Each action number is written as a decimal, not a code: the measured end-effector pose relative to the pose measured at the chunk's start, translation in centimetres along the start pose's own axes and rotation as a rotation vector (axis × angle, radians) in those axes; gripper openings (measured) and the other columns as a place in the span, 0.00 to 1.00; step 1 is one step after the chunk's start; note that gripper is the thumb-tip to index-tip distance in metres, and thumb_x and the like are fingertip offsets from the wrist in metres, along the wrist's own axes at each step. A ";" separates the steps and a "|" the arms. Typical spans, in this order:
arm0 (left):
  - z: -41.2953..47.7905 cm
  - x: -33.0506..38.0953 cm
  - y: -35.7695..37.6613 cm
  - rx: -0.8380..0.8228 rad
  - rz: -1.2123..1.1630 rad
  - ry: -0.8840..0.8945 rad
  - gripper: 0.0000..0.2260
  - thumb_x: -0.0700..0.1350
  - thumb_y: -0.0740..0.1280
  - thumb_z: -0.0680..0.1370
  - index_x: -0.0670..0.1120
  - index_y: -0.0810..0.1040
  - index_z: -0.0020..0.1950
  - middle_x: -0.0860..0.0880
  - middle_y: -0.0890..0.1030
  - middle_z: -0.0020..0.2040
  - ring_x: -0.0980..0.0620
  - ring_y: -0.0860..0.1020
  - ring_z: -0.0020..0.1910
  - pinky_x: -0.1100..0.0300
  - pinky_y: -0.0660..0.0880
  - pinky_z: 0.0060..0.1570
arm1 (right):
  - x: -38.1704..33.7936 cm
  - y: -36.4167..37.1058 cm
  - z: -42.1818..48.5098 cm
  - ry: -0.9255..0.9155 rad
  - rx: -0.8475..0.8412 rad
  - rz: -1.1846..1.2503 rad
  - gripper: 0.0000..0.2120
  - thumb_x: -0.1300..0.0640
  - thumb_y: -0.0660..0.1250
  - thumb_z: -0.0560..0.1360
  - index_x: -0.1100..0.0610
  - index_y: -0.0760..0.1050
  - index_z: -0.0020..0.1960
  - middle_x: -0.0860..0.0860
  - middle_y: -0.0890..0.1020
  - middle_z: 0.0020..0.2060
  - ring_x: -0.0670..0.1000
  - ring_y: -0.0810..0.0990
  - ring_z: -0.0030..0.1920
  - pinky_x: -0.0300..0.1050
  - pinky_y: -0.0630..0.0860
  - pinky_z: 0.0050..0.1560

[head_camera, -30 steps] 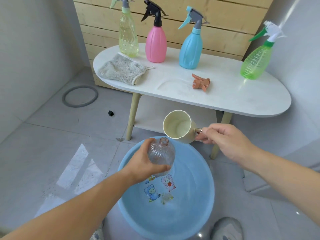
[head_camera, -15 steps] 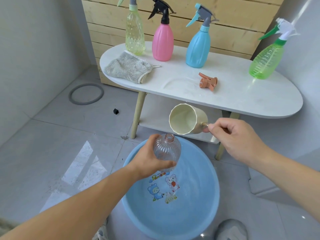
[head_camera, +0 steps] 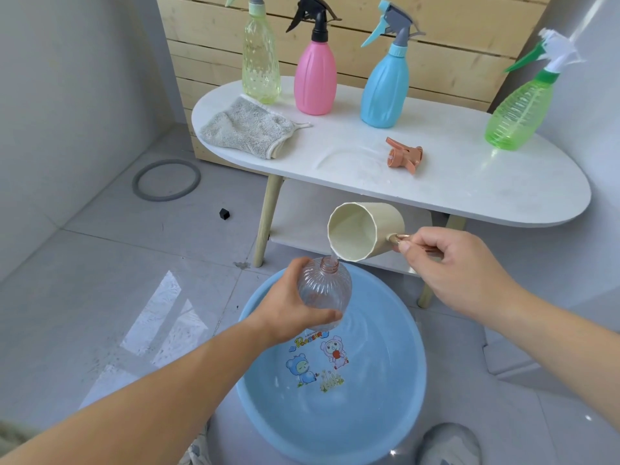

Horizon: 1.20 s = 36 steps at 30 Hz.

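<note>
Grip, left hand (head_camera: 285, 310): fingers wrapped round the body of the clear bottle (head_camera: 323, 290), neck up and tilted slightly, at centre frame over the far rim of the blue basin (head_camera: 421, 364).
Grip, right hand (head_camera: 449, 266): thumb and fingers pinched on the handle of the cream cup (head_camera: 365, 229), right of centre. The cup is tipped, with its lip just above the bottle neck.

Step in hand, as judged: filling the bottle from the cup. A thin stream appears to enter the neck, though it is too faint to be sure that none misses.
- Pour slowly and keep the lip directly over the narrow opening.
- Hold the bottle above the basin so that spills fall into it.

Surface: white table (head_camera: 469, 196), upper half of the frame.
- Four spray bottles: yellow-green (head_camera: 260, 62), pink (head_camera: 315, 78), blue (head_camera: 385, 88), green (head_camera: 516, 112).
- Grey cloth (head_camera: 248, 127), left end.
- Loose orange trigger head (head_camera: 404, 156), middle.

Room:
- Grey tiled floor (head_camera: 100, 280).
- Grey ring (head_camera: 166, 180) on the floor, upper left.
- Wooden slat wall (head_camera: 453, 45) behind the table.
</note>
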State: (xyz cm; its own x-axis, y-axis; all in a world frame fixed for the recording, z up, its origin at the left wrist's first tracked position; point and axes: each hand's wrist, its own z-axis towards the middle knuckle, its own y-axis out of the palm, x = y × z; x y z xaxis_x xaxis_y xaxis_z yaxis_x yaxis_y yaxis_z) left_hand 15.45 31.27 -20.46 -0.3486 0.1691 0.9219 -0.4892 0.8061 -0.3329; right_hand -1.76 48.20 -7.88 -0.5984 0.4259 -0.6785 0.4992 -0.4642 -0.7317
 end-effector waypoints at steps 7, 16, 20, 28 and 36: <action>0.1 -0.1 0.1 0.007 -0.009 0.005 0.38 0.48 0.84 0.65 0.57 0.67 0.68 0.59 0.77 0.60 0.57 0.78 0.60 0.68 0.75 0.51 | -0.1 0.2 0.1 -0.047 0.016 -0.034 0.15 0.48 0.64 0.77 0.55 0.76 0.36 0.46 0.82 0.36 0.52 0.77 0.41 0.50 0.75 0.46; 0.2 -0.3 0.1 0.008 0.000 -0.004 0.40 0.48 0.84 0.66 0.54 0.66 0.72 0.57 0.77 0.62 0.54 0.77 0.62 0.61 0.76 0.57 | -0.3 0.0 0.1 -0.067 0.026 -0.081 0.14 0.50 0.65 0.77 0.55 0.76 0.34 0.48 0.84 0.41 0.49 0.78 0.51 0.46 0.72 0.52; 0.2 -0.2 0.2 0.010 0.004 -0.002 0.38 0.48 0.84 0.66 0.58 0.65 0.68 0.59 0.76 0.60 0.55 0.77 0.60 0.68 0.75 0.51 | -0.2 -0.2 0.1 -0.081 0.029 -0.085 0.14 0.49 0.63 0.75 0.53 0.76 0.34 0.48 0.84 0.42 0.49 0.78 0.53 0.51 0.75 0.53; 0.2 -0.4 0.3 0.011 0.013 -0.008 0.40 0.48 0.84 0.66 0.55 0.66 0.71 0.59 0.76 0.61 0.55 0.77 0.62 0.67 0.74 0.53 | 0.4 -0.1 0.4 -0.152 0.037 -0.127 0.15 0.47 0.62 0.75 0.55 0.73 0.33 0.49 0.83 0.39 0.52 0.77 0.54 0.53 0.75 0.52; 0.2 -0.5 0.3 0.012 0.035 -0.019 0.44 0.50 0.84 0.65 0.53 0.64 0.75 0.56 0.76 0.64 0.53 0.76 0.63 0.63 0.73 0.57 | 0.8 0.1 0.5 -0.228 0.042 -0.163 0.15 0.50 0.63 0.75 0.58 0.74 0.35 0.51 0.83 0.40 0.53 0.77 0.52 0.53 0.74 0.52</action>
State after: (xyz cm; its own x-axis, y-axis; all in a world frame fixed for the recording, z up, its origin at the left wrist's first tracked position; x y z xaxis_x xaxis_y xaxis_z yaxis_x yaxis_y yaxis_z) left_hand 15.30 31.34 -21.10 -0.3812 0.1862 0.9056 -0.4857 0.7931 -0.3675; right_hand -2.52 48.11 -8.49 -0.7965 0.3146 -0.5163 0.3610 -0.4374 -0.8236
